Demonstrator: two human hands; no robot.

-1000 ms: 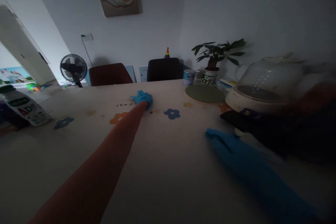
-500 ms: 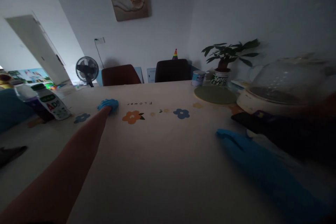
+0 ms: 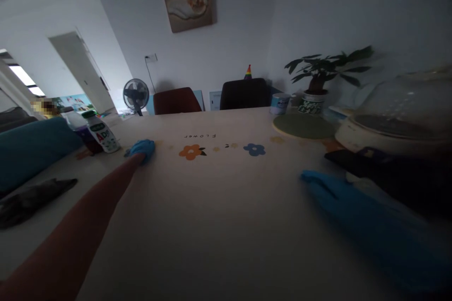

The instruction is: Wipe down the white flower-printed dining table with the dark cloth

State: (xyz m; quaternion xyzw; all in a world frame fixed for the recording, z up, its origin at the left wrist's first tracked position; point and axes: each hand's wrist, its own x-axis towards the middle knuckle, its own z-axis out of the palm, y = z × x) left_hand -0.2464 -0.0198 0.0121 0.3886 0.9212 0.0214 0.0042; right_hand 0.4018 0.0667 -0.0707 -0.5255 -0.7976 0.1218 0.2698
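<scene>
My left hand [image 3: 141, 154] is at the end of my bare forearm, stretched out from the lower left across the white table. It presses down on a crumpled blue cloth [image 3: 144, 145], which hides most of the fingers. The cloth lies on the tabletop, beside printed flowers and a drink bottle [image 3: 103, 134]. At the right lies a long, blurred blue piece [image 3: 353, 211], folded cloth or a glove; I cannot tell which. No right hand can be made out in the dim light.
A second bottle [image 3: 83, 131] leans behind the first. A dark, limp item [image 3: 31, 200] lies at left. On the right are a black object [image 3: 395, 178], a glass-lidded pot [image 3: 381, 136], a round green mat [image 3: 303, 125], a tin [image 3: 280, 104] and a potted plant [image 3: 312, 102].
The view has turned left, so the room and tabletop appear shifted right. My left hand has slid left with the blue cloth, closer to the bottles.
</scene>
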